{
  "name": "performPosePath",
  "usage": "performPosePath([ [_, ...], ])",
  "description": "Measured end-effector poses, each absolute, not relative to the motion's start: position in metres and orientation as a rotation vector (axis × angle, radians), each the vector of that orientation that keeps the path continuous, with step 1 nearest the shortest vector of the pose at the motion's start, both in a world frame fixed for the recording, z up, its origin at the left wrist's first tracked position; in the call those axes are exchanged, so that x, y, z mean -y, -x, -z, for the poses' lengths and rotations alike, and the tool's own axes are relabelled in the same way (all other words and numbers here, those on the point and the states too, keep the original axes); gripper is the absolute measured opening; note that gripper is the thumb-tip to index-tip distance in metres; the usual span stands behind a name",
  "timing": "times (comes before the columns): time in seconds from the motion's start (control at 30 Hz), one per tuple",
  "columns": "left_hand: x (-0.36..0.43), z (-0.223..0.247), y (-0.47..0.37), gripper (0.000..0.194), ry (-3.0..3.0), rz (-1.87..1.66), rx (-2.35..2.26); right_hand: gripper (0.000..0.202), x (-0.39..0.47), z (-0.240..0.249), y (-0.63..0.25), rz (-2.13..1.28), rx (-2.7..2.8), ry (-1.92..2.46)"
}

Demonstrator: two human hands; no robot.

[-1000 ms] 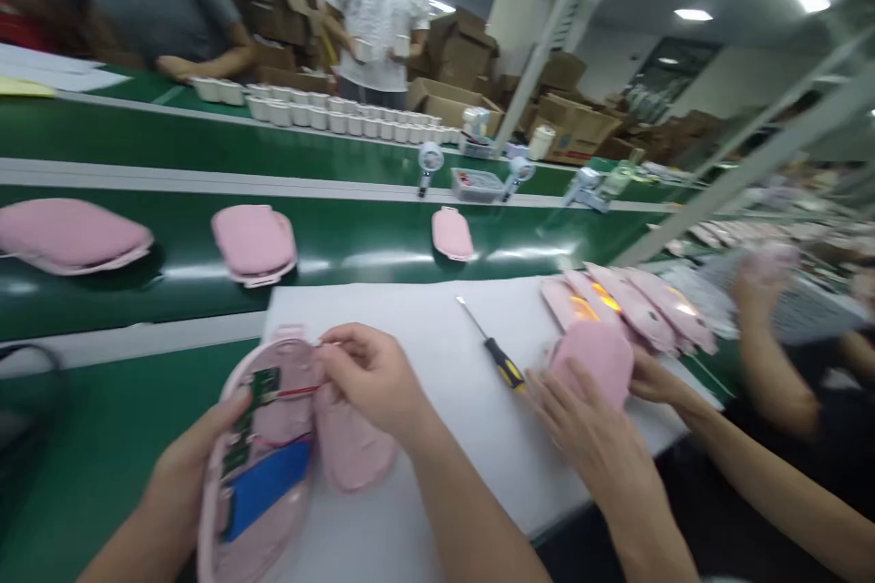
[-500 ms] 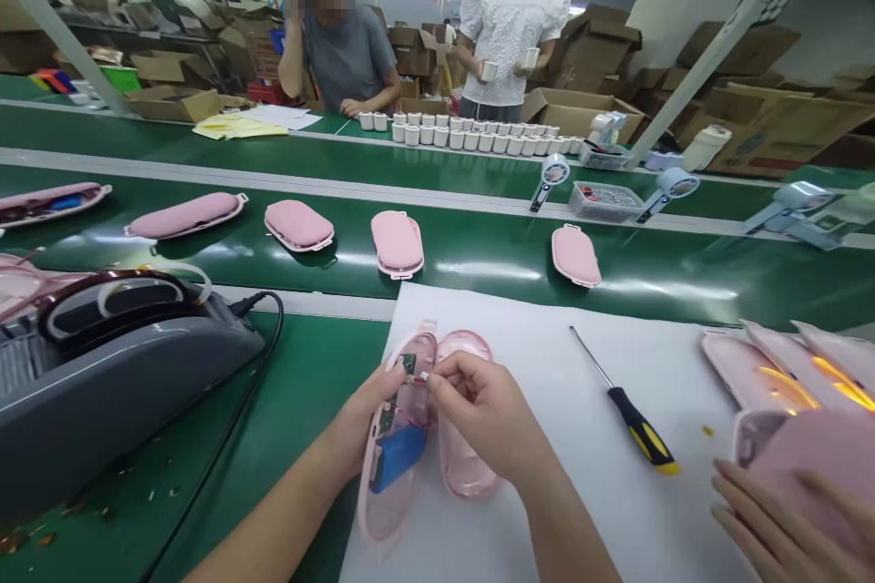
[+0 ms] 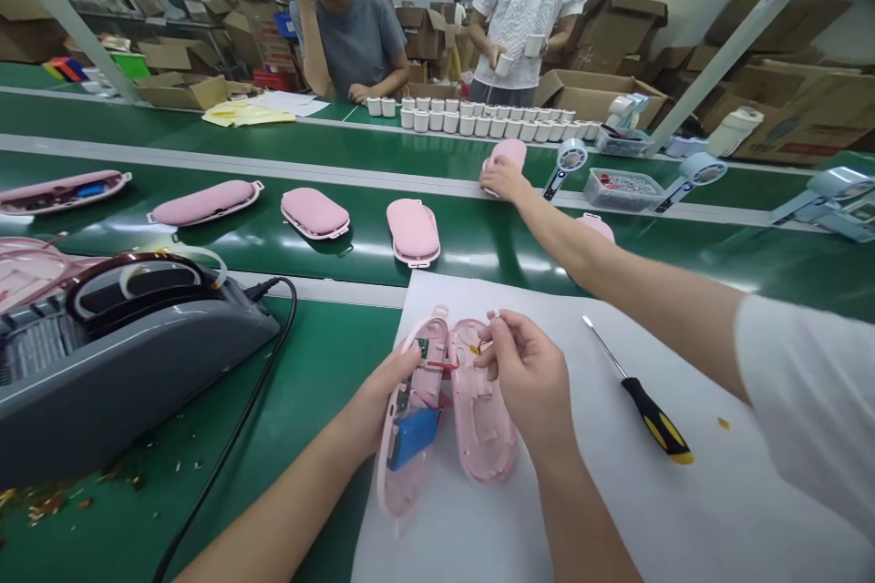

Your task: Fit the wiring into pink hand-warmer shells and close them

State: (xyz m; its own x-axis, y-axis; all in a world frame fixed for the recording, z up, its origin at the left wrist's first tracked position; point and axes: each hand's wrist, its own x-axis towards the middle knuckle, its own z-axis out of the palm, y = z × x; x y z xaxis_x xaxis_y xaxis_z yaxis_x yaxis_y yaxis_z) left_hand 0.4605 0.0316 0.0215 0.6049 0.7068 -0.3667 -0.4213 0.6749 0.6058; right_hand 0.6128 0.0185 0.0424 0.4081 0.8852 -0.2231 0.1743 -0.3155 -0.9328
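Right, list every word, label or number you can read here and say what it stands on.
None reads.
Brown cardboard boxes at the back right: printed marks, too blurred.
Green circuit board in the open pink plastic shell under the left hand: too small.
Yellow paper sheets: no legible text.

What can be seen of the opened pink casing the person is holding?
The pink casing lies opened in two glossy plastic-looking halves side by side on the white sheet. The left half holds a blue battery, a green circuit board and red wires. The left hand steadies that half; the right hand pinches a small part above the other.
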Motion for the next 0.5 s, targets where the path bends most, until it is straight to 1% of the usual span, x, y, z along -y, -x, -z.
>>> performPosePath([
  [0.1,-0.031,-0.019,-0.46,0.096,-0.504,-0.659,-0.653,0.044,-0.022,-0.045,-0.617,-1.082,0.807,1.627],
  [0.2,-0.031,-0.018,-0.459,0.103,-0.507,-0.642,-0.683,0.039,-0.024,-0.048,-0.623,-1.22,0.753,1.53],
  [0.33,-0.031,-0.018,-0.459,0.1,-0.507,-0.66,-0.626,0.035,-0.023,-0.053,-0.621,-1.463,0.841,1.54],
  [0.5,-0.031,-0.017,-0.457,0.099,-0.514,-0.678,-0.624,0.027,-0.018,-0.058,-0.605,-1.43,1.125,1.647],
])
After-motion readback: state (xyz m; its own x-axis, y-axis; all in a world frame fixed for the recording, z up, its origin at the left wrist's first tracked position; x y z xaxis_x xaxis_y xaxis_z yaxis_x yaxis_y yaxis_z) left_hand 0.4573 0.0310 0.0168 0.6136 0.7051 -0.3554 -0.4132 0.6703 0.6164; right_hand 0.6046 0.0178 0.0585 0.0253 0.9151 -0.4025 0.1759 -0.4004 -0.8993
